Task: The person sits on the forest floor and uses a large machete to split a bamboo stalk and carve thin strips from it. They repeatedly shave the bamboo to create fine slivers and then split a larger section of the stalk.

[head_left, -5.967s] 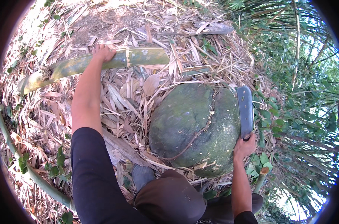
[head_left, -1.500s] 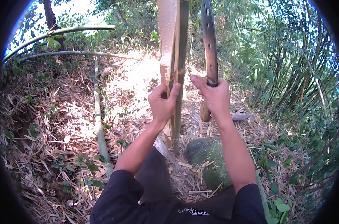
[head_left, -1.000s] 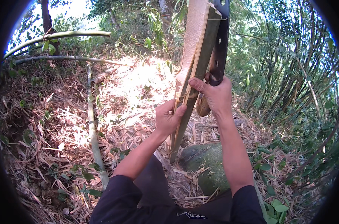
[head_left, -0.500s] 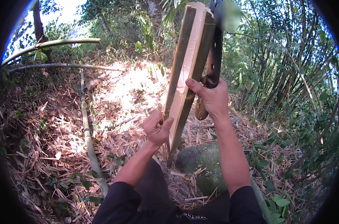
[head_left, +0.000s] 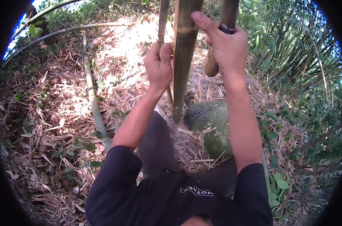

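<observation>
While gripped, bamboo (head_left: 184, 56) stands upright.

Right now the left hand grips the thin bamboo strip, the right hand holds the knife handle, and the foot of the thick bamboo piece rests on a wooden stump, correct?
Not quite. In the head view the foot of the thick bamboo piece rests beside a mossy green rock, not a wooden stump. The rest holds: the left hand grips the thin bamboo strip, and the right hand holds the knife handle.
</observation>
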